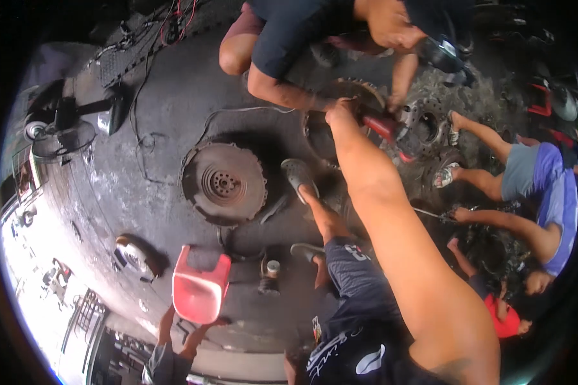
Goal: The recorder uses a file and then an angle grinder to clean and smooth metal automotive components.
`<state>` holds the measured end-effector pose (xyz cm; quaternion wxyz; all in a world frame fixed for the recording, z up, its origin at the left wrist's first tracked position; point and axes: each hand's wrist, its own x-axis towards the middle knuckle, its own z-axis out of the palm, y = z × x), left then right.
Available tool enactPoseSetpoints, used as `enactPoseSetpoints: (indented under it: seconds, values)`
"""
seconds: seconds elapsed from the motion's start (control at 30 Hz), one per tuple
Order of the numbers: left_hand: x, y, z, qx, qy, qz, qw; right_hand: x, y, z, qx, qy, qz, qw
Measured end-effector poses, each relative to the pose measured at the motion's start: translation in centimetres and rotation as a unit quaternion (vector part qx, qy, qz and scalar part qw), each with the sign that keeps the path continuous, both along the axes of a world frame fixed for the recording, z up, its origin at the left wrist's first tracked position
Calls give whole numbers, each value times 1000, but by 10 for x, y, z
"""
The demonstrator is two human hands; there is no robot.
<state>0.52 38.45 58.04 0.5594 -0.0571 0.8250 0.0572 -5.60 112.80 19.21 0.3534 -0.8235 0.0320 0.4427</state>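
My right arm stretches up across the middle of the view. My right hand (343,111) is at its far end, fingers closed, where a co-worker's forearm (292,95) meets it. What lies inside my fingers is hidden. Just right of it is a red cylindrical tool (380,126), pointing at a round metal hub part (424,125) with holes. The co-worker's other hand (398,102) is beside that tool. Behind my hand lies a large toothed ring (313,138) on the floor. My left hand does not show.
A rusty toothed disc (225,183) lies left of my foot in a grey clog (298,178). Near the bottom left are a red plastic stool (200,285), a round part (135,256) and a standing fan (64,138). Cables (135,122) cross the floor. Another person (539,192) crouches at right.
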Motion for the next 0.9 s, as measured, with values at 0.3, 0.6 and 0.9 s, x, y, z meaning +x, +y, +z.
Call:
enactPoseSetpoints:
  seconds: [0.3, 0.6, 0.9]
  values:
    - [-60, 56, 81, 26, -12, -3, 1000, -26, -57, 129, 3, -130, -249, 960]
    - [-104, 65, 113, -4, 101, 101, 990, 51, -104, 119, -81, 136, -114, 981]
    - [-149, 60, 119, 176, 48, 47, 982, 112, -179, 246, 82, 338, -86, 934]
